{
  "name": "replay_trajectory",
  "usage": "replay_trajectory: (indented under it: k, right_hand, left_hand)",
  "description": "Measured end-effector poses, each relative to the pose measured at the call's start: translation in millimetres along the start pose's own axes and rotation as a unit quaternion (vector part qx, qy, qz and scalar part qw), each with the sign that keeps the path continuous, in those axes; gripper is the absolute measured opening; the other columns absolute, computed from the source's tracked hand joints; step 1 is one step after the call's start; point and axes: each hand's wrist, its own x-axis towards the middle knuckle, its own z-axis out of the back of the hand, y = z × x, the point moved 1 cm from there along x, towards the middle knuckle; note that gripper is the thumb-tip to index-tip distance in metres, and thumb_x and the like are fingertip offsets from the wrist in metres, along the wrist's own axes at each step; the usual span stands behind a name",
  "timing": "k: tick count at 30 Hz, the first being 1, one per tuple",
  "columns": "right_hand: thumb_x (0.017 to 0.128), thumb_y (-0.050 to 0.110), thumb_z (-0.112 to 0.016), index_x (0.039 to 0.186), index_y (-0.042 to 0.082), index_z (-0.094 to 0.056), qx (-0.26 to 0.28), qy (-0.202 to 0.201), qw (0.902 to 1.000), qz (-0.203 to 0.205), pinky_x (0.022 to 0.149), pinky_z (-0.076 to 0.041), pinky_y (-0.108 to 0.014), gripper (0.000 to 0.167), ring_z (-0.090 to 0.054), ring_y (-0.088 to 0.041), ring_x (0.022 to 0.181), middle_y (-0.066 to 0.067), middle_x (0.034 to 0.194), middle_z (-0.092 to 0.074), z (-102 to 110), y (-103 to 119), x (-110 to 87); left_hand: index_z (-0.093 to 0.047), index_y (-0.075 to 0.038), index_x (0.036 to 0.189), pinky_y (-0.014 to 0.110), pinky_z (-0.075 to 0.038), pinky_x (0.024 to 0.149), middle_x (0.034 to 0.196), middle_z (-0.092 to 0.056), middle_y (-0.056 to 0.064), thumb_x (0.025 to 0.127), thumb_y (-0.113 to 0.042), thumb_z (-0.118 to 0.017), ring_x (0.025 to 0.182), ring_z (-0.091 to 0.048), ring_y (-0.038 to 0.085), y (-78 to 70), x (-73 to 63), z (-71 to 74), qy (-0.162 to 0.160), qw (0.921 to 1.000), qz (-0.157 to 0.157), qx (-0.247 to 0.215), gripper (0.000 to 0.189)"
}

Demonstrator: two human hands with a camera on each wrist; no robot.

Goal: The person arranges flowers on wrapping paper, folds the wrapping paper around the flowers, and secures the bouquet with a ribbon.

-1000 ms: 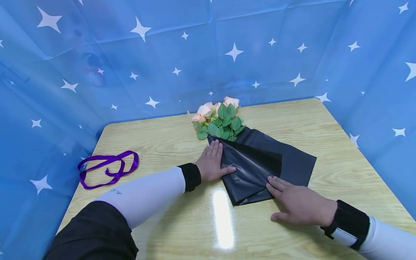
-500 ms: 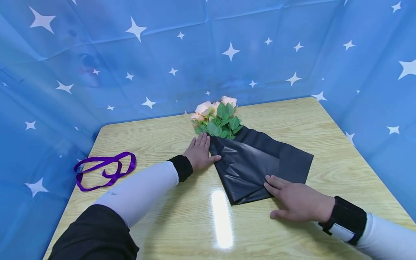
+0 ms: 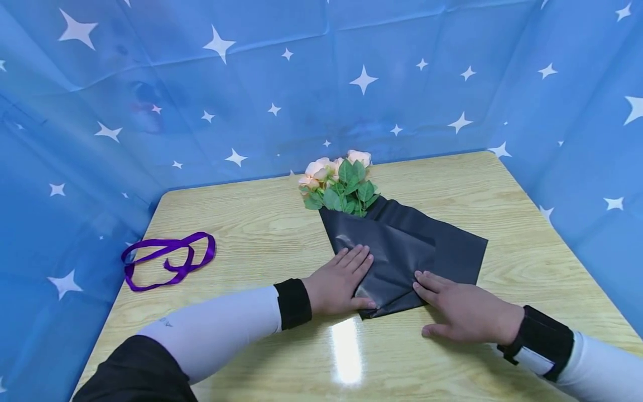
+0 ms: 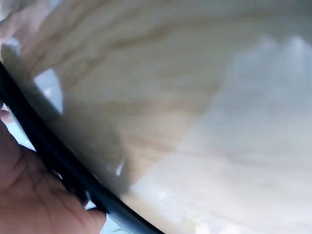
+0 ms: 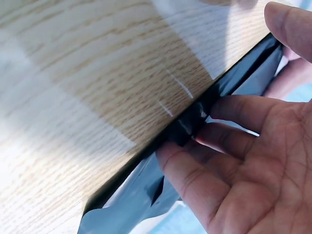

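A sheet of black wrapping paper (image 3: 394,237), folded over on itself, lies on the table around the stems of a bunch of pale pink roses (image 3: 317,170). The blooms and green leaves (image 3: 351,184) stick out at its far left end; the stems are hidden inside. My left hand (image 3: 335,283) lies flat on the paper's lower left part, fingers straight and thumb near the bottom corner. With extended fingertips, my right hand (image 3: 467,311) touches the lower right edge, its thumb out over the table. In the right wrist view, the fingers (image 5: 187,178) rest against the paper's dark edge (image 5: 224,87).
A purple ribbon (image 3: 188,267) lies loosely looped on the left side of the wood-grain table (image 3: 241,223). A blue curtain with white stars (image 3: 281,134) hangs behind the table and along both sides.
My left hand slid off the paper's upper left edge, then came back toward me onto its lower left part. The folded layer looks smoother there. My right hand stays in place.
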Motion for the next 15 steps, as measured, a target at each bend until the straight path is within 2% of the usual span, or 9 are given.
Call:
replay_trajectory:
  k: [3, 10, 13, 15]
  right_hand:
    - [0.095, 0.063, -0.065, 0.151, 0.003, -0.053, -0.001, -0.004, 1.0000, -0.003, 0.109, -0.050, -0.052, 0.083, -0.046, -0.038, 0.147, -0.021, 0.161, -0.044, -1.7, -0.4, -0.7]
    - [0.096, 0.058, -0.066, 0.150, 0.003, -0.054, -0.007, -0.027, 0.9995, -0.017, 0.106, -0.053, -0.050, 0.077, -0.047, -0.037, 0.147, -0.019, 0.161, -0.046, -6.6, 1.8, -0.7]
    - [0.098, 0.054, -0.066, 0.148, 0.006, -0.058, 0.008, -0.037, 0.9987, -0.036, 0.105, -0.053, -0.051, 0.069, -0.050, -0.037, 0.145, -0.016, 0.158, -0.050, -3.9, 0.2, 0.2]
    - [0.099, 0.048, -0.067, 0.143, 0.007, -0.063, 0.030, -0.061, 0.9966, -0.047, 0.105, -0.053, -0.053, 0.060, -0.054, -0.037, 0.141, -0.016, 0.154, -0.055, 0.5, -3.9, 1.3]
  left_hand:
    - [-0.013, -0.014, 0.168, 0.042, -0.009, 0.133, 0.177, -0.005, 0.007, 0.100, -0.077, -0.036, 0.164, 0.001, 0.022, -4.4, 5.9, 0.6, 0.003, 1.0000, -0.006, 0.005, 0.096]
    - [-0.009, -0.015, 0.168, 0.042, -0.007, 0.133, 0.177, 0.000, 0.005, 0.094, -0.083, -0.042, 0.164, 0.007, 0.021, -5.2, 14.5, 8.1, 0.030, 0.9994, 0.011, 0.012, 0.106]
    - [-0.009, -0.016, 0.168, 0.042, -0.006, 0.133, 0.177, 0.000, 0.005, 0.094, -0.083, -0.043, 0.164, 0.007, 0.021, -5.6, 14.2, 9.0, 0.034, 0.9993, 0.011, 0.013, 0.106]
    - [-0.008, -0.016, 0.168, 0.042, -0.006, 0.133, 0.177, 0.001, 0.005, 0.094, -0.083, -0.043, 0.164, 0.008, 0.021, -6.0, 13.7, 9.3, 0.034, 0.9993, 0.011, 0.012, 0.106]
